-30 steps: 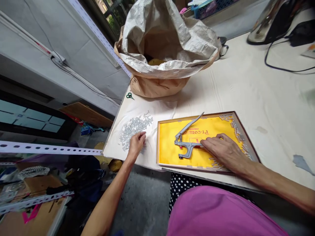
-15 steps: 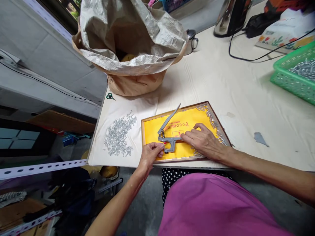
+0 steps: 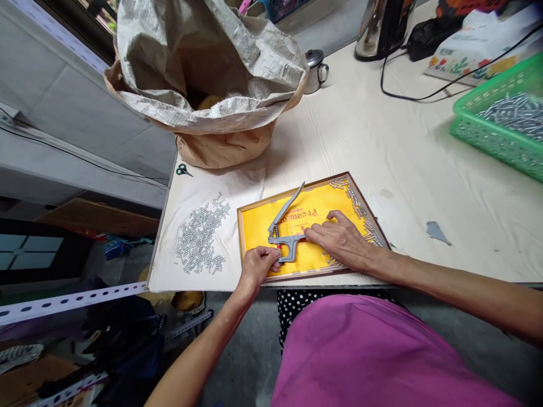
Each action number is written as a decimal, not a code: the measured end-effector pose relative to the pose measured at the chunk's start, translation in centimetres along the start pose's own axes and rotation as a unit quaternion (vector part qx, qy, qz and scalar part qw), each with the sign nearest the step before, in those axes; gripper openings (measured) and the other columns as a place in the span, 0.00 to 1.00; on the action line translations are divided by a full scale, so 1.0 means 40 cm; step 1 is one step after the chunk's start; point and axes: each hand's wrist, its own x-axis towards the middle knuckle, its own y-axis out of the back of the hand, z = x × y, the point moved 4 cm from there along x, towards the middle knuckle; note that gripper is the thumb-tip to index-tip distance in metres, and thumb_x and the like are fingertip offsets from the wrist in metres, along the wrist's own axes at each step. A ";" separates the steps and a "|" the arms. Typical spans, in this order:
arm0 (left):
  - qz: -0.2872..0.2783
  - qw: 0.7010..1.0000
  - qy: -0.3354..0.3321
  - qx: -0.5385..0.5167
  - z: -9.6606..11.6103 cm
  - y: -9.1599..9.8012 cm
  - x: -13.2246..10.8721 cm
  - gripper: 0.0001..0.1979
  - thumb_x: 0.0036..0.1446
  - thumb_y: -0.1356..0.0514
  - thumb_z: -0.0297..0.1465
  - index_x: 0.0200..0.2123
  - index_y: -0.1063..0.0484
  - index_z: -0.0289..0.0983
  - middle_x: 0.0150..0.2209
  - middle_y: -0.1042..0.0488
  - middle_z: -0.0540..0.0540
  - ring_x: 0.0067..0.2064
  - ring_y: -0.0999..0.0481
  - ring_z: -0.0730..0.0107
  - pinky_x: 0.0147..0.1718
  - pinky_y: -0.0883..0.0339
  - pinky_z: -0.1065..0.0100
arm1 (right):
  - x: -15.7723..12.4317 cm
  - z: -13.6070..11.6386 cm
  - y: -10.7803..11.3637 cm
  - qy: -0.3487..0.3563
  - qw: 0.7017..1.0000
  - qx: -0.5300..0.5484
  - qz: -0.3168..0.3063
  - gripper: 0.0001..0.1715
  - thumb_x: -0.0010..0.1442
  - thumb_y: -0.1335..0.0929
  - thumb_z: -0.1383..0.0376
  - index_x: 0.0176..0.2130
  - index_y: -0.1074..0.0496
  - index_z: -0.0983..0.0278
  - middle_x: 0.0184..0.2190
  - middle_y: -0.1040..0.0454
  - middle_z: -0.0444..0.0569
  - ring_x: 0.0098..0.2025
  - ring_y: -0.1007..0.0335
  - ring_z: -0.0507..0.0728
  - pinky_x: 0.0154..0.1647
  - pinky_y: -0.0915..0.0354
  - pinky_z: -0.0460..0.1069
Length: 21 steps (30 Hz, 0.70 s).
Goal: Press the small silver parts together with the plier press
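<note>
A grey hand press tool (image 3: 285,229) lies on a yellow sheet in a wooden-framed tray (image 3: 250,208) at the table's near edge, its lever raised. My right hand (image 3: 341,240) lies flat on the tool's lower handle, fingers stretched out. My left hand (image 3: 257,266) is pinched at the tool's jaw, fingers together on a small piece I cannot make out. A heap of small silver pins (image 3: 201,237) lies on white cloth to the left of the tray. More pins line the tray's right rim.
A big woven sack (image 3: 203,73) stands behind the tray, small green scissors (image 3: 184,169) beside it. A green basket (image 3: 500,121) of silver pins sits at the right. A metal mug (image 3: 314,70), a kettle and black cables are at the back. The table edge drops off on the left.
My left hand left the pin heap and came to the tool's jaw. My right hand stayed on the tool's handle. The view swung right, bringing the green basket into sight.
</note>
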 end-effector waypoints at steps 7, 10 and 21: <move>0.005 0.998 0.012 0.056 0.007 -0.001 0.005 0.07 0.51 0.32 0.30 0.25 0.25 0.33 0.16 0.29 0.52 0.18 0.30 0.76 0.22 0.33 0.74 | -0.003 0.005 -0.018 -0.014 0.998 0.048 -0.033 0.13 0.67 0.43 0.75 0.40 0.33 0.63 0.32 0.25 0.45 0.30 0.39 0.54 0.45 0.52 0.54; 0.005 0.999 0.025 0.038 0.008 -0.002 -0.001 0.07 0.52 0.32 0.30 0.26 0.25 0.33 0.16 0.28 0.52 0.18 0.29 0.75 0.22 0.31 0.74 | -0.001 0.007 -0.016 -0.020 0.997 0.051 -0.048 0.13 0.68 0.43 0.75 0.41 0.33 0.63 0.33 0.25 0.45 0.31 0.38 0.54 0.46 0.52 0.54; 0.003 0.998 0.057 0.034 0.010 -0.004 -0.002 0.06 0.55 0.34 0.28 0.27 0.25 0.31 0.15 0.28 0.51 0.17 0.29 0.77 0.22 0.31 0.76 | 0.007 0.025 -0.015 -0.063 0.995 0.023 -0.074 0.12 0.67 0.34 0.60 0.46 0.29 0.63 0.48 0.26 0.56 0.47 0.34 0.63 0.46 0.47 0.57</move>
